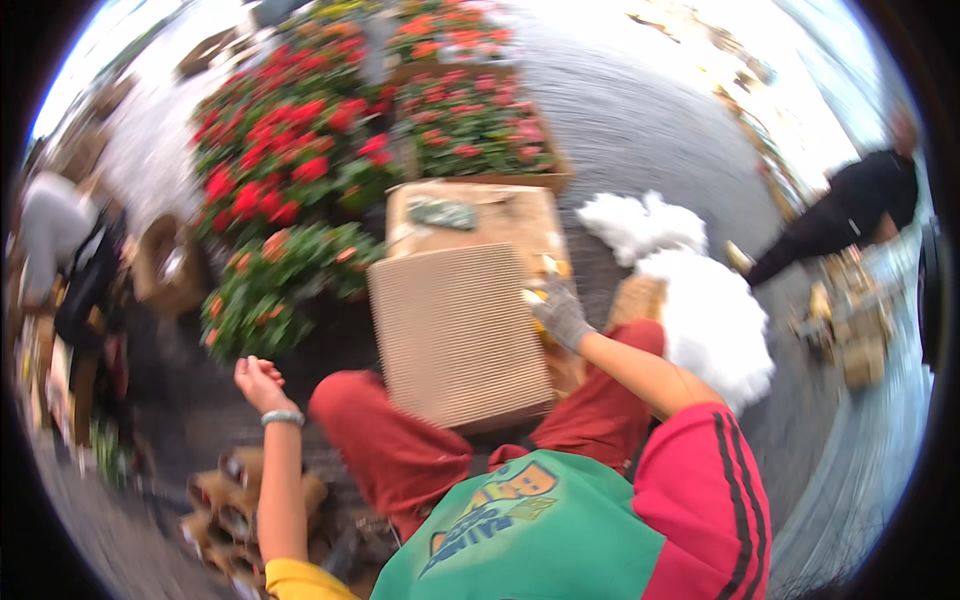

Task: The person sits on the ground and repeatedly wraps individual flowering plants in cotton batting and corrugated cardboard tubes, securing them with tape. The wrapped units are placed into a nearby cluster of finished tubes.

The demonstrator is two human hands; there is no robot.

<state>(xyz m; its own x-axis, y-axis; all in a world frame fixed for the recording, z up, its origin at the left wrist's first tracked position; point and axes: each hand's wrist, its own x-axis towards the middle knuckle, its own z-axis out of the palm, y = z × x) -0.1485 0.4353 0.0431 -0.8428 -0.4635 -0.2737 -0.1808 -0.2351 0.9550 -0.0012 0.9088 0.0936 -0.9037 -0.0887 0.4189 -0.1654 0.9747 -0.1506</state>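
My left hand [260, 381], bare with a bracelet at the wrist, is beside the left knee, just below a potted plant with orange blooms [285, 277]; its fingers are loosely curled and blurred. My right hand [561, 309], in a grey knit glove, is at the right edge of a sheet of corrugated cardboard [459, 334]. Yellow and white bits show at its fingertips; whether it grips them is unclear. The sheet lies in front of my knees, against a cardboard box [480, 214] that has a small green patterned item [441, 214] on top.
Red-flowered plants [277, 157] stand at the upper left, pink ones in a cardboard tray [559, 169] beyond the box. White fluffy material [697, 322] lies at right. Cardboard sleeves [240, 510] are piled at lower left. One person [862, 199] is at far right, another [60, 232] at far left.
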